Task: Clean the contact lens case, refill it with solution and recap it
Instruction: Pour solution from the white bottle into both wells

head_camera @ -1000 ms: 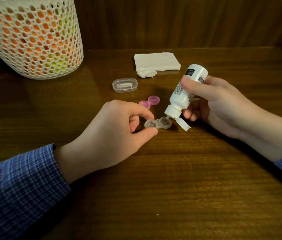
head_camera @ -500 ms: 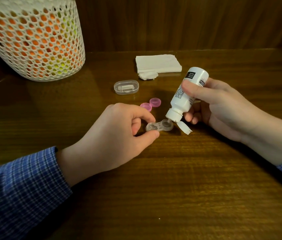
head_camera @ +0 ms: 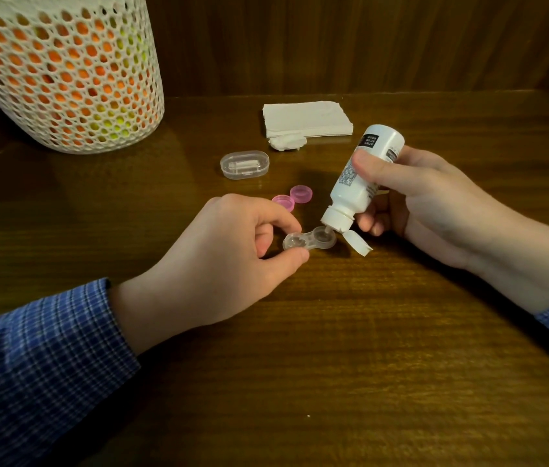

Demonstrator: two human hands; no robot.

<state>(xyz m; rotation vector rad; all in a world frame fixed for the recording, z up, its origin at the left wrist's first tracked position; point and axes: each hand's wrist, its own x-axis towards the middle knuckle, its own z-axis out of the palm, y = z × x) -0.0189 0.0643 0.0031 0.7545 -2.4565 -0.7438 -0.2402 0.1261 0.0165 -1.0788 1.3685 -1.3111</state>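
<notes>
Case (head_camera: 310,240) sits on the bench (head_camera: 333,348), centre frame, both wells uncapped. Clear plastic, long axis running left-right.

Left hand (head_camera: 219,261) pinches the case's left well: index finger on the far rim, thumb on the near rim. Other fingers curled under. The hand comes in from the lower left, so the case pokes out to the right of the fingertips.

Right hand (head_camera: 414,203) grips the bottle (head_camera: 364,176), thumb across the label, fingers wrapped behind. Bottle is tipped steeply, base up and to the right, nozzle down-left. Nozzle tip is right over the case's right well, at or just inside the rim; can't tell if liquid is flowing. Flip cap (head_camera: 357,243) hangs open below the neck, just right of the case, close to the bench.

Two pink caps (head_camera: 291,197) lie on the bench just behind the case, side by side, open side up. The left one is partly hidden by the left index finger.

Further back: small clear oval box (head_camera: 244,163), then a folded tissue stack (head_camera: 307,119) with a crumpled wad (head_camera: 287,142) at its front edge.

Far left: white mesh basket (head_camera: 64,72), orange and yellow showing through.

Both sleeves blue check.
</notes>
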